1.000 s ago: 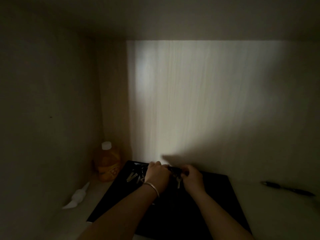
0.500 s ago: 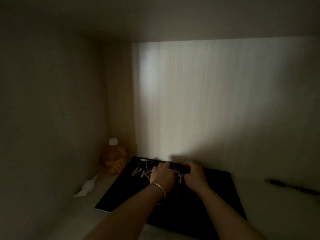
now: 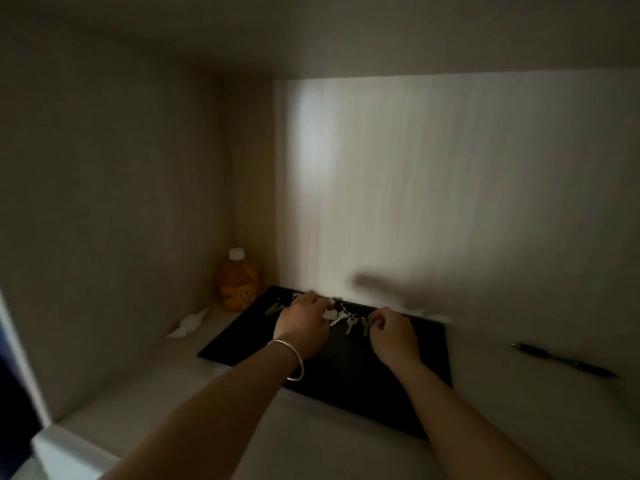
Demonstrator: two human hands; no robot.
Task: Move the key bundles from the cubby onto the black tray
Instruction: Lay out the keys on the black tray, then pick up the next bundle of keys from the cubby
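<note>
Head view: both hands, left (image 3: 304, 325) and right (image 3: 393, 336), fingers curled, pinch a key bundle (image 3: 348, 322) over the black tray (image 3: 429, 382).

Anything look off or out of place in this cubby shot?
Mostly clutter, no damage. The black tray sits skewed to the back wall. An orange bottle stands in the back left corner, a crumpled white scrap lies near it, and a pen lies loose to the tray's right. Both hands work keys on the tray.
</note>
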